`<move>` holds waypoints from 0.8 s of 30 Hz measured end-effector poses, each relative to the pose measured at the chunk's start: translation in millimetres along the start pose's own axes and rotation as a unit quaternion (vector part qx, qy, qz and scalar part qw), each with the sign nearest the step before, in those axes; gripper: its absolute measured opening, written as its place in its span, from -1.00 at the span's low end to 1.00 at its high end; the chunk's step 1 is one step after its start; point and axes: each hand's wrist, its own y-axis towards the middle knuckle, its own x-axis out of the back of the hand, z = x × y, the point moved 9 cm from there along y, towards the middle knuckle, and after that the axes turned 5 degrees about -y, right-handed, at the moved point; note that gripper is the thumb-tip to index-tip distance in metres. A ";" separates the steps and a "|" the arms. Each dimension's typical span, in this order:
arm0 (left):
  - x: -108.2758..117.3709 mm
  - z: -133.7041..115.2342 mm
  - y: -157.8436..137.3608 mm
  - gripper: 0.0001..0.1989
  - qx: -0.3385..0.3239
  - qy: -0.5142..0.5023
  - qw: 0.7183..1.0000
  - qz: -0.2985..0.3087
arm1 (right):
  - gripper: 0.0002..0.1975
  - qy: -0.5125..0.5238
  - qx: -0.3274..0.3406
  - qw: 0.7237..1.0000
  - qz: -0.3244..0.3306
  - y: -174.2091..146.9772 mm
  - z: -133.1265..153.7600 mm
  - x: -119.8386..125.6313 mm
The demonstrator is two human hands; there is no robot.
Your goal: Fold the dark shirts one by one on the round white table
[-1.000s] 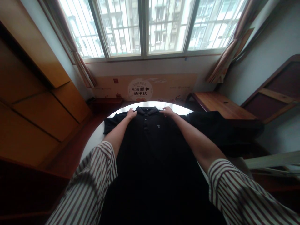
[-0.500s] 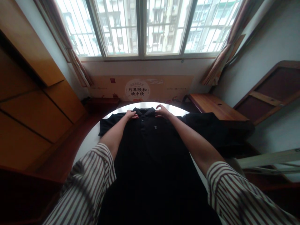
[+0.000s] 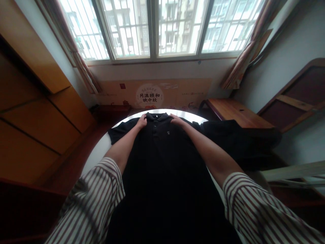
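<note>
A black polo shirt (image 3: 162, 162) lies front up, spread over a round white table (image 3: 92, 159), with its collar at the far edge. My left hand (image 3: 143, 121) is closed on the shirt's shoulder, just left of the collar. On the other side of the collar, my right hand (image 3: 176, 120) pinches the opposite shoulder; its lower fingers are partly hidden. The button placket and a small pale chest logo show between my forearms. One short sleeve is laid out to the left.
More dark cloth (image 3: 223, 135) lies to the right of the shirt. Beyond it stands a wooden desk (image 3: 236, 113). Orange-brown cabinets (image 3: 30, 142) line the left side, and a barred window (image 3: 175, 27) is ahead above a printed poster (image 3: 182, 89).
Both hands have closed in on the shoulders beside the collar. The right hand's raised fingers have come down onto the cloth. The collar now looks flatter and more open.
</note>
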 end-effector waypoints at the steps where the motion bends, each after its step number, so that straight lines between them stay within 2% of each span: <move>1: -0.6 1.0 -5.5 -0.46 -0.005 0.017 1.000 0.010 | -0.42 -0.018 0.002 1.000 0.006 -4.2 0.0 -3.3; 5: 7.3 7.3 -38.7 -0.52 -0.010 0.083 0.996 0.039 | -0.53 -0.074 -0.001 0.997 0.013 -30.1 0.2 -3.0; 9: 19.2 5.8 -88.1 -0.50 -0.027 0.173 0.982 0.074 | -0.58 -0.134 -0.026 0.990 -0.033 -64.6 -4.6 34.1; 12: 18.7 -0.6 -128.5 -0.46 -0.056 0.243 0.963 0.106 | -0.48 -0.212 -0.106 0.968 -0.075 -90.8 -21.9 71.1; 15: 12.8 -2.2 -160.2 -0.43 -0.058 0.254 0.959 0.114 | -0.36 -0.239 -0.209 0.947 -0.043 -111.6 -46.1 87.5; 18: 6.3 0.4 -177.4 -0.41 -0.051 0.255 0.960 0.101 | -0.46 -0.227 -0.235 0.945 -0.014 -121.5 -54.2 90.3; 24: 4.9 1.4 -181.8 -0.39 -0.062 0.266 0.960 0.065 | -0.56 -0.213 -0.229 0.948 -0.054 -127.6 -45.5 105.8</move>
